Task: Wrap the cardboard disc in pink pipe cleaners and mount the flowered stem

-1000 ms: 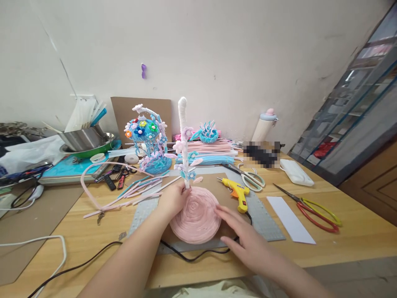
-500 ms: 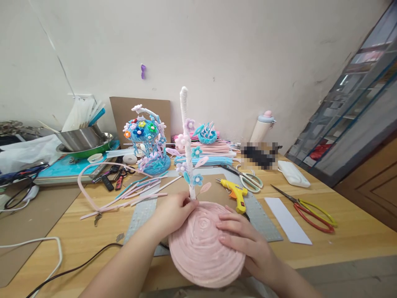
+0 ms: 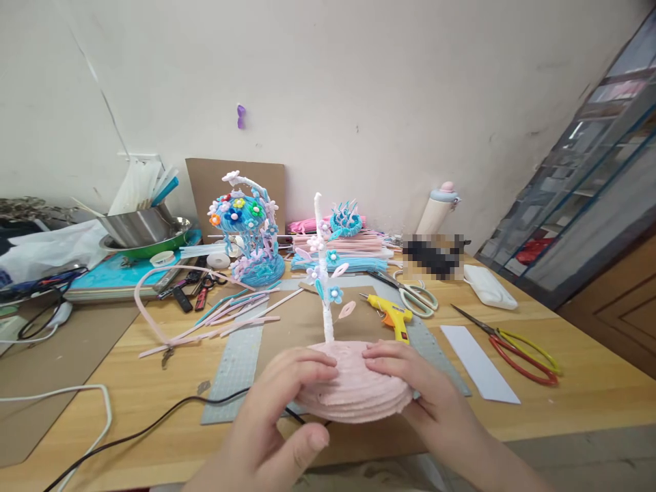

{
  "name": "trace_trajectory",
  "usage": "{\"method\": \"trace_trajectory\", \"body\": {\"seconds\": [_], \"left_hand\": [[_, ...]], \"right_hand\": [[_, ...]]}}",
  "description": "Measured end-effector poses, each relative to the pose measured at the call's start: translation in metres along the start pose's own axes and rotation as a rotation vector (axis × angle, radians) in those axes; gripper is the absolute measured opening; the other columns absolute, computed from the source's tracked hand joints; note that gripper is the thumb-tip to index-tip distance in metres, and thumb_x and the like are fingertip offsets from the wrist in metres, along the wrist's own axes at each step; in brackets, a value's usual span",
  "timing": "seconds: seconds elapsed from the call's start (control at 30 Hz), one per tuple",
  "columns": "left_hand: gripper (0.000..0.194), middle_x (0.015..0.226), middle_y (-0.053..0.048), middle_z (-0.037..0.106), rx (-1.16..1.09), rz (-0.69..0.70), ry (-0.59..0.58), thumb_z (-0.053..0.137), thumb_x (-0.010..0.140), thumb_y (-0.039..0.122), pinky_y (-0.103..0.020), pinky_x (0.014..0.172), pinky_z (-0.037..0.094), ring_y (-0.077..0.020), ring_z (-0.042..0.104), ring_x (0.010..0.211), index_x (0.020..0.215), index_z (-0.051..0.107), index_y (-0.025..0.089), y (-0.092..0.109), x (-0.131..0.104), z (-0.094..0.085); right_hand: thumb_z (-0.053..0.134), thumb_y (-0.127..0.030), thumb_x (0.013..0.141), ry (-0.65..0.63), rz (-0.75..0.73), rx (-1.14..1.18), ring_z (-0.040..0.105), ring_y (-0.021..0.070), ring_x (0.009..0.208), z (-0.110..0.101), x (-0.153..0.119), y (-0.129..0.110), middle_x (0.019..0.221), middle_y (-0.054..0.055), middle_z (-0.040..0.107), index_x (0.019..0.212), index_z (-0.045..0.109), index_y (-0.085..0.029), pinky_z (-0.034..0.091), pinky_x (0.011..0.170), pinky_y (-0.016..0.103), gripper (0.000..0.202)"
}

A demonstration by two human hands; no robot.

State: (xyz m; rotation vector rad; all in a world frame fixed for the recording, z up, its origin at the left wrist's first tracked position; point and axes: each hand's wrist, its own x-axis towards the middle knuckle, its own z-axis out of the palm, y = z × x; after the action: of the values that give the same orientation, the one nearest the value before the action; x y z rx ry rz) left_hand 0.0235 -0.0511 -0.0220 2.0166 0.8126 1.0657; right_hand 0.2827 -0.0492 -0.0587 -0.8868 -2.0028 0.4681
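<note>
A round pink coiled base [image 3: 359,389] sits low at the centre, its top seen at a slant. From its far edge rises a white wrapped stem [image 3: 329,324] with small pink, lilac and blue flowers and leaves. My left hand [image 3: 287,389] rests its fingers on the base's left top, the thumb apart and off the near side. On the right, my right hand [image 3: 410,376] grips the base, fingers on top and the thumb hidden underneath or behind.
Beyond the base are a yellow glue gun [image 3: 390,316] and a grey cutting mat [image 3: 230,383]. Red-and-yellow scissors [image 3: 523,352] and a white strip [image 3: 479,365] lie right. Loose pipe cleaners [image 3: 240,307] and a blue flowered model [image 3: 256,266] stand left. A black cable [image 3: 169,413] crosses the table.
The base has tilted flatter, and its stem top is lower and farther away. My left hand has left the stem's foot and moved onto the base's left side, thumb spread.
</note>
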Motion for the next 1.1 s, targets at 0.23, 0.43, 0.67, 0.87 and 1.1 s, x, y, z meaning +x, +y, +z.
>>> {"method": "trace_trajectory", "body": {"seconds": [0.23,0.43,0.67,0.87,1.1], "left_hand": [[0.028,0.112,-0.002,0.070,-0.128,-0.126,0.029,0.042,0.098,0.032,-0.031,0.097,0.045,-0.0202,0.061,0.110,0.108,0.069,0.033,-0.014,0.005,0.012],[0.025,0.109,-0.003,0.072,-0.116,-0.149,0.051,0.050,0.095,0.035,-0.033,0.094,0.046,-0.0218,0.062,0.107,0.107,0.071,0.032,-0.021,-0.001,0.013],[0.022,0.103,-0.002,0.073,-0.243,-0.202,0.133,0.052,0.094,0.035,-0.031,0.093,0.047,-0.0206,0.063,0.104,0.100,0.073,0.031,-0.029,-0.004,0.016],[0.025,0.099,-0.005,0.073,-0.259,-0.232,0.170,0.053,0.094,0.039,-0.031,0.086,0.048,-0.0216,0.064,0.098,0.094,0.074,0.026,-0.025,-0.001,0.018],[0.023,0.094,-0.003,0.072,-0.256,-0.214,0.196,0.052,0.094,0.037,-0.029,0.087,0.047,-0.0199,0.064,0.096,0.096,0.074,0.028,-0.028,-0.003,0.019]], "right_hand": [[0.051,-0.008,0.089,-0.018,0.062,0.065,0.059,0.0212,0.115,0.012,-0.003,-0.002,0.121,0.006,0.063,0.123,0.058,-0.031,0.050,0.098,0.034,0.042],[0.051,-0.006,0.088,-0.026,0.083,0.074,0.059,0.0209,0.113,0.018,-0.002,-0.003,0.119,0.006,0.063,0.121,0.057,-0.030,0.050,0.095,0.032,0.041],[0.049,-0.006,0.091,-0.060,0.087,0.102,0.056,0.0199,0.113,0.021,0.003,-0.007,0.118,0.006,0.059,0.122,0.052,-0.030,0.047,0.096,0.032,0.039],[0.044,-0.003,0.089,-0.095,0.083,0.053,0.054,0.0228,0.110,0.021,0.007,-0.012,0.116,0.009,0.056,0.123,0.047,-0.027,0.049,0.092,0.036,0.042],[0.041,0.004,0.084,-0.137,0.051,-0.028,0.053,0.0233,0.107,0.018,0.009,-0.015,0.112,0.009,0.054,0.121,0.044,-0.025,0.048,0.092,0.038,0.048]]}}
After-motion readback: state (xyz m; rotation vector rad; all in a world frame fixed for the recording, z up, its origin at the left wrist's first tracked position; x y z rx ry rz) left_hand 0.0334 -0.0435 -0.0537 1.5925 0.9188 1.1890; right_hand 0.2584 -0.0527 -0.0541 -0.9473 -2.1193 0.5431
